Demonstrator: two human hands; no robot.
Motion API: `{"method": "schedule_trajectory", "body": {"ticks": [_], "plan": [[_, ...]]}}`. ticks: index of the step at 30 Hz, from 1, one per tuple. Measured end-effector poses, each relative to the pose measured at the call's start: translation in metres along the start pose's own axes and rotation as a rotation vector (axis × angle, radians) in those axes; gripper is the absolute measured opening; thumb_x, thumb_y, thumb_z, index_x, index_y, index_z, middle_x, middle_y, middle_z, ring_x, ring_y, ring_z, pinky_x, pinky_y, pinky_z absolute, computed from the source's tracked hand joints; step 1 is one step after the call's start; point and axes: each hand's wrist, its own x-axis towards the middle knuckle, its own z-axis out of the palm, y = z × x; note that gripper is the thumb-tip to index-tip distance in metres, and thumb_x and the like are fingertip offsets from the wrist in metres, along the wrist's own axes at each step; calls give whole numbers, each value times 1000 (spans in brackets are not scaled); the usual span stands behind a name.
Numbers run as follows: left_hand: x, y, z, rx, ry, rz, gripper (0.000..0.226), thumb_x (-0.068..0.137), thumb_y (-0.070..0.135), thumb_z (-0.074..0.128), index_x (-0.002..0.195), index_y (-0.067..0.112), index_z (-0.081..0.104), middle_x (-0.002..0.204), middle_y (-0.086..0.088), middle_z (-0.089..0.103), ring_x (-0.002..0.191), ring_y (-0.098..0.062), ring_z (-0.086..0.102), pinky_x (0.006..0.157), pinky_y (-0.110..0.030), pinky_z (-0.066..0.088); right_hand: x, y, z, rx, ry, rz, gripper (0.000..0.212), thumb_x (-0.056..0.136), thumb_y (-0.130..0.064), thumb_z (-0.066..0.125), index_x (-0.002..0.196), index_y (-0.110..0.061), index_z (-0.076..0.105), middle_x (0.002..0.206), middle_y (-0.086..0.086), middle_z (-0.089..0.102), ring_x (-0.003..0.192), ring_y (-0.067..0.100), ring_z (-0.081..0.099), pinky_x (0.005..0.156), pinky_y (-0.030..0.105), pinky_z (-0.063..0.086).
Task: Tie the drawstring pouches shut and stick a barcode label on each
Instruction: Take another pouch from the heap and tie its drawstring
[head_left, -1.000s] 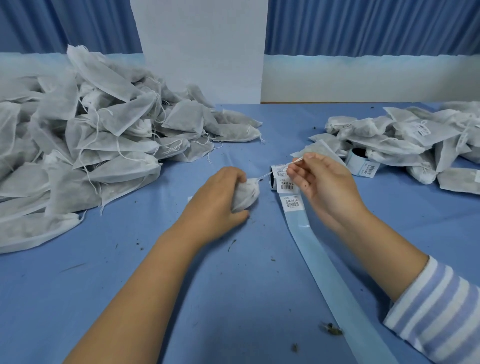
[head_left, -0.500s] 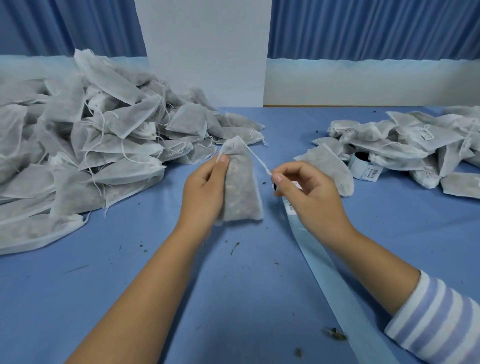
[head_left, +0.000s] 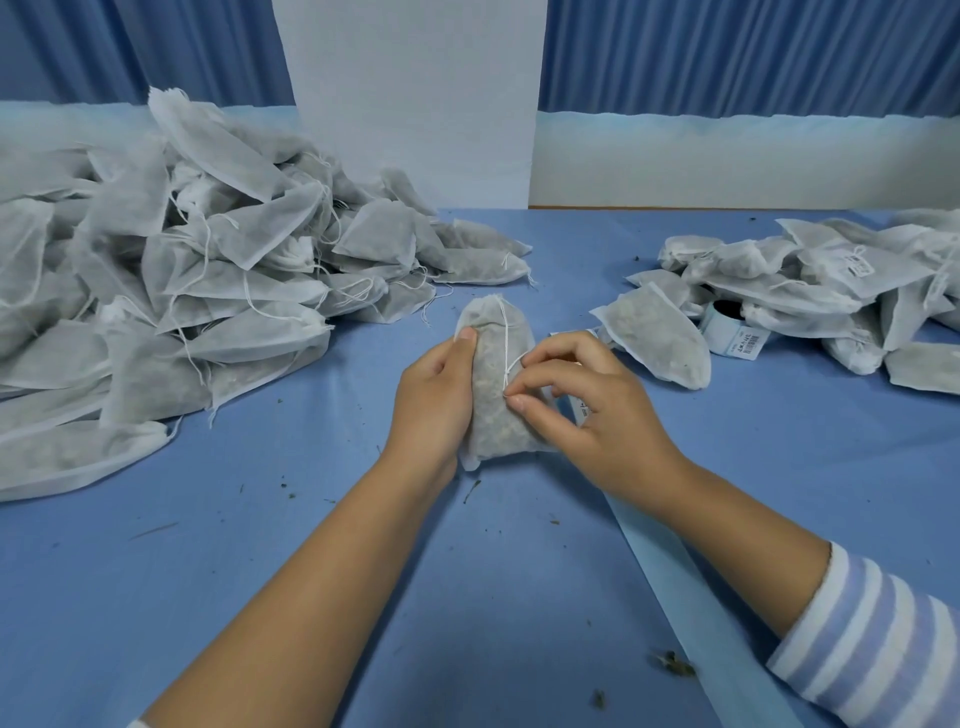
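Observation:
A white drawstring pouch (head_left: 492, 384) filled with dried herb lies lengthwise at the table's middle, its gathered mouth pointing away from me. My left hand (head_left: 434, 402) grips its left side, thumb on top. My right hand (head_left: 582, 410) pinches the white drawstring (head_left: 505, 343), which runs from the pouch's mouth down its front to my fingertips. A strip of pale blue label backing (head_left: 675, 587) runs from under my right hand toward the near right edge. A roll of barcode labels (head_left: 732, 332) lies among the pouches at the right.
A big heap of pouches (head_left: 171, 291) with loose strings fills the left of the blue table (head_left: 260, 571). A smaller heap (head_left: 831, 291) lies at the right, one pouch showing a label. Herb crumbs dot the cloth. A white panel (head_left: 410, 98) stands behind.
The pouch went from bunched under my left hand, to held upright, to lying flat. My right hand first pulled the string out to the right, then brought it down over the pouch's front.

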Motion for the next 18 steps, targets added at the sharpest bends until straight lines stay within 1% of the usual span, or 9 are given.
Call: {"method": "schedule_trajectory", "body": {"ticks": [1,3,5,7,9,11,13,16,18], "plan": [[1,-1,0,3,-4,-3,41,101,37,49,81,6,67,75,-2,63,71,-14,57,67,-30,47,0,0,0,-20,2,-9,6,87,-13,71,91,-16,75,105,-3,55,102,1,52,93,13,36],[1,-1,0,-13,-38,-22,40,101,39,49,77,14,69,74,0,65,70,-14,60,64,-28,49,0,1,1,-45,4,-13,6,87,-13,72,91,-16,75,105,-2,54,103,2,52,95,13,35],[2,1,-2,-74,-142,-54,31,98,39,55,84,16,70,81,-3,70,77,-19,66,69,-32,52,1,3,-1,-37,7,-2,7,86,-12,72,92,-15,75,105,-2,53,103,3,53,95,13,36],[3,1,-5,-147,-256,-92,25,91,31,67,98,7,70,94,-10,74,88,-25,71,77,-37,57,2,5,-3,-1,1,22,8,86,-11,72,93,-15,75,106,0,55,103,5,54,93,15,40],[3,1,-6,-134,-294,-126,29,88,20,73,107,-1,68,103,-18,74,95,-29,72,85,-40,58,3,6,-5,51,-36,50,11,87,-11,71,95,-17,75,108,-1,57,105,6,55,89,19,45],[4,1,-6,-129,-281,-163,22,88,15,71,103,-2,69,100,-19,74,90,-27,73,82,-35,60,7,7,-11,139,-92,107,14,89,-10,69,95,-21,75,110,-3,59,106,4,56,84,15,45],[6,2,-6,-134,-238,-198,16,89,15,70,95,0,70,93,-15,75,84,-23,73,76,-31,60,13,12,-22,181,-110,187,21,90,-7,66,94,-26,73,108,-4,62,101,2,58,80,13,46],[9,-1,-8,-88,-182,-199,16,87,19,73,90,3,70,91,-11,77,84,-22,74,83,-35,59,18,26,-42,-12,-199,294,25,89,-7,66,91,-32,70,98,-8,64,87,5,60,70,9,42],[9,-2,-9,-41,-180,-191,21,86,22,74,94,2,71,94,-12,77,89,-25,74,87,-39,58,17,37,-51,-179,-317,325,22,86,-10,70,96,-29,72,99,-7,63,87,8,59,69,5,38]]}}
